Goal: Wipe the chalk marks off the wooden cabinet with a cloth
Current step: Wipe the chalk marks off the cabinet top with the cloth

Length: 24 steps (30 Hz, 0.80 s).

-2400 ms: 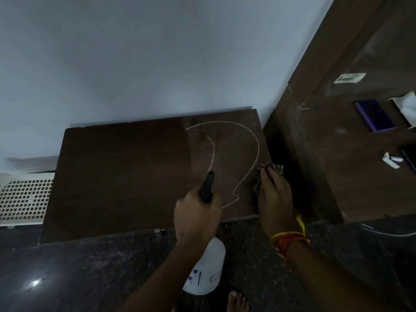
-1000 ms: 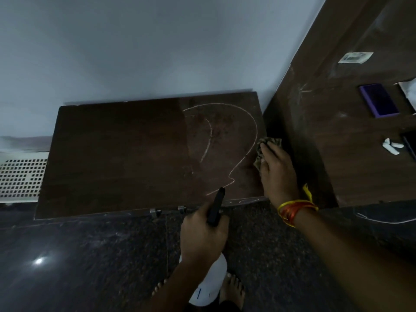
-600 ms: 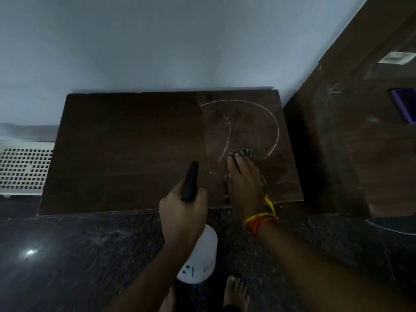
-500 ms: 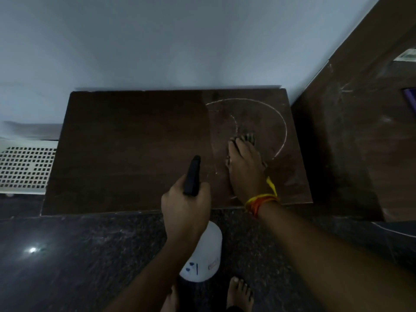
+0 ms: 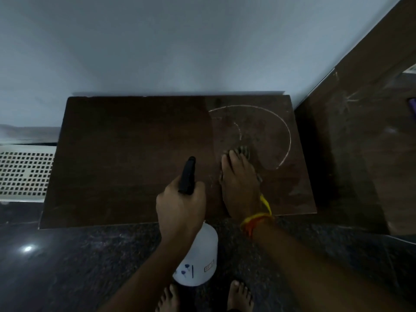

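The dark wooden cabinet (image 5: 126, 158) stands against the wall, seen from above. A curved white chalk line (image 5: 286, 131) arcs over its right part, with a fainter short mark (image 5: 239, 131) inside it. My right hand (image 5: 239, 185) lies flat on a striped cloth (image 5: 244, 151), pressing it onto the cabinet top just below the inner mark. Only the cloth's edges show past my fingers. My left hand (image 5: 182, 212) grips a white spray bottle (image 5: 199, 260) with a black nozzle, held over the cabinet's front edge.
A taller dark wooden unit (image 5: 360, 143) rises to the right of the cabinet, with faint chalk scratches on it. A white perforated grille (image 5: 24, 174) sits at the left. The floor (image 5: 67, 266) is dark polished stone; bare feet show at the bottom.
My right hand slid the cloth from the cabinet's right edge to its middle right. The lower squiggle of the chalk line is gone. The spray bottle has shifted slightly.
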Each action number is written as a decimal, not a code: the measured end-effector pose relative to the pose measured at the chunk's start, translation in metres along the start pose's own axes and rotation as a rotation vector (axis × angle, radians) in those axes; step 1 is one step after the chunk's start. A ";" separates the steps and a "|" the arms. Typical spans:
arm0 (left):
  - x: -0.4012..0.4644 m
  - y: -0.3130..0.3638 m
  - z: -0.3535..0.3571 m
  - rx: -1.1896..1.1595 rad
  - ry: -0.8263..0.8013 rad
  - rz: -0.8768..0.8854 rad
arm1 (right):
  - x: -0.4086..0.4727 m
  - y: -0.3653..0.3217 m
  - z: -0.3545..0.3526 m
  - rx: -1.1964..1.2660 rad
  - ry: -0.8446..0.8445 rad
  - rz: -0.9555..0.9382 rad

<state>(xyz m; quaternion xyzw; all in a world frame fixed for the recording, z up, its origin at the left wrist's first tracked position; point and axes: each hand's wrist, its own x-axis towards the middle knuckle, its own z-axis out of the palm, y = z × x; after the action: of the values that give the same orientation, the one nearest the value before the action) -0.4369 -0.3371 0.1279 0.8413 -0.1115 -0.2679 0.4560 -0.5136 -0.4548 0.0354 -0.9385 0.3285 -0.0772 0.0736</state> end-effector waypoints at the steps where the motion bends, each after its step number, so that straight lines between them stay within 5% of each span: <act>1: 0.002 -0.001 0.001 0.004 -0.002 0.005 | 0.016 0.001 0.002 -0.021 0.003 0.016; 11: 0.009 0.000 0.002 0.046 -0.028 -0.068 | -0.043 -0.019 0.012 0.036 -0.074 -0.021; 19: 0.040 0.018 -0.003 0.082 -0.081 0.006 | 0.064 -0.008 0.015 0.003 -0.011 0.007; 24: 0.048 0.017 -0.009 0.080 -0.084 -0.071 | 0.025 -0.018 0.021 -0.012 -0.020 0.022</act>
<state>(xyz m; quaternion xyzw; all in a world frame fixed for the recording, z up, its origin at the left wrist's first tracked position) -0.3909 -0.3617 0.1291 0.8503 -0.1114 -0.3142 0.4074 -0.4787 -0.4546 0.0212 -0.9359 0.3386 -0.0650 0.0719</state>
